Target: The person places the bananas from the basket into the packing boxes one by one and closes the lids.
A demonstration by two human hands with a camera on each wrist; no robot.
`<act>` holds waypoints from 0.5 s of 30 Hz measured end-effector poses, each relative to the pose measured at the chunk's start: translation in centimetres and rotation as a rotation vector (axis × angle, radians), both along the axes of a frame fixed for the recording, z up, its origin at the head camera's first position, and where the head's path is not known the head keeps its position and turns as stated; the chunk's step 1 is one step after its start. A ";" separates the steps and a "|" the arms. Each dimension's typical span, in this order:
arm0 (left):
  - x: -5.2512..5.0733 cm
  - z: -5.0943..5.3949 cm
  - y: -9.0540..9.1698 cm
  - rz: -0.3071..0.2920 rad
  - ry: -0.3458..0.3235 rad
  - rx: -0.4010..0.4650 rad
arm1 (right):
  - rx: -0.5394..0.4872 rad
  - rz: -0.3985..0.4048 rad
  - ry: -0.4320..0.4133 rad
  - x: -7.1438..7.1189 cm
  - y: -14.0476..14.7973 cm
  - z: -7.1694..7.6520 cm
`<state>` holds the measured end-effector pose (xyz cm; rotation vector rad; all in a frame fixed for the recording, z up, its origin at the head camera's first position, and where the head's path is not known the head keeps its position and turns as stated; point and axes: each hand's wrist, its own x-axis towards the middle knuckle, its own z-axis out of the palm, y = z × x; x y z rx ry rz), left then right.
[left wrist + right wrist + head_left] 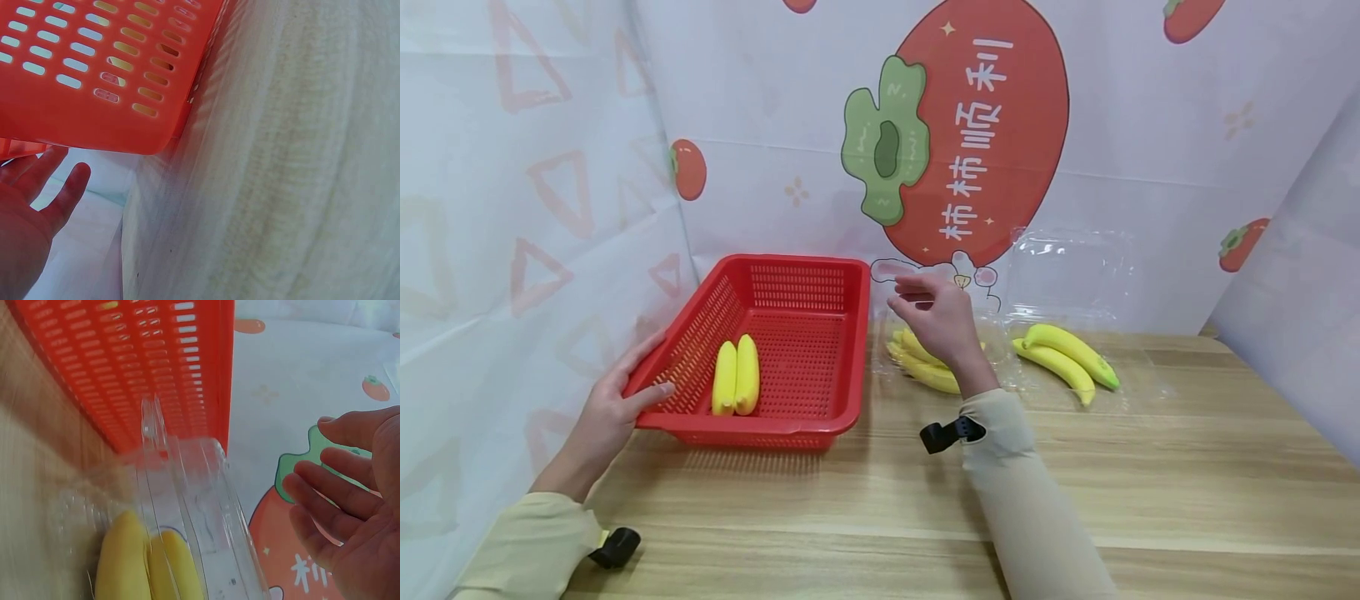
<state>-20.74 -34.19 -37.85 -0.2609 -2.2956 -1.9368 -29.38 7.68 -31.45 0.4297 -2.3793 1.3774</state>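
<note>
A red plastic basket [797,429] stands on the table at the left, with two yellow bananas [736,379] side by side inside. My left hand [606,412] grips its near left corner, thumb over the rim and the other fingers along the outer wall. In the air over a clear plastic box [1000,342], just right of the basket, is my right hand [936,321], holding nothing, its fingers loosely bent. Bananas [936,377] lie in that box, partly hidden by the hand; the right wrist view shows two banana ends [123,559] there.
Farther right, another clear box [1075,275] has its lid raised against the back wall. Two bananas [1063,362], one green-tipped, lie in it. A white printed sheet [760,183] hangs behind the wooden table [865,533] and along its left side.
</note>
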 end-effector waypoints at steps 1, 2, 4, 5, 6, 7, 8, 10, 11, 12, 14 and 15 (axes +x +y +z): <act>0.0 0.0 0.0 0.000 0.001 -0.003 | -0.004 0.003 0.002 0.0 -0.2 0.0; 0.0 0.0 0.0 0.000 0.002 -0.006 | -0.007 0.006 0.003 0.0 -0.5 0.0; -0.1 0.0 0.0 -0.002 0.005 0.001 | -0.020 0.018 0.006 0.0 -1.0 0.0; -0.1 0.0 0.0 -0.004 0.007 0.008 | -0.027 0.027 0.007 0.0 -1.2 0.1; -0.1 0.0 0.0 -0.004 0.009 0.015 | -0.031 0.034 0.008 0.0 -1.5 0.1; -0.1 -0.1 0.0 -0.005 0.010 0.021 | -0.034 0.040 0.009 0.0 -1.8 0.2; -0.1 -0.1 0.0 -0.004 0.011 0.023 | -0.036 0.046 0.011 0.0 -2.0 0.2; 0.0 -0.1 -0.1 -0.004 0.011 0.027 | -0.041 0.051 0.005 0.2 -2.6 0.2; 0.0 -0.1 -0.1 -0.004 0.009 0.023 | -0.038 0.051 0.003 0.2 -2.9 0.3; 0.0 -0.1 -0.1 -0.004 0.008 0.021 | -0.037 0.051 -0.001 0.3 -3.1 0.3; 0.0 -0.1 -0.1 -0.007 0.005 0.021 | -0.036 0.054 -0.014 0.5 -3.7 0.3; 0.0 -0.1 -0.1 -0.008 0.005 0.024 | -0.037 0.055 -0.022 0.6 -3.9 0.3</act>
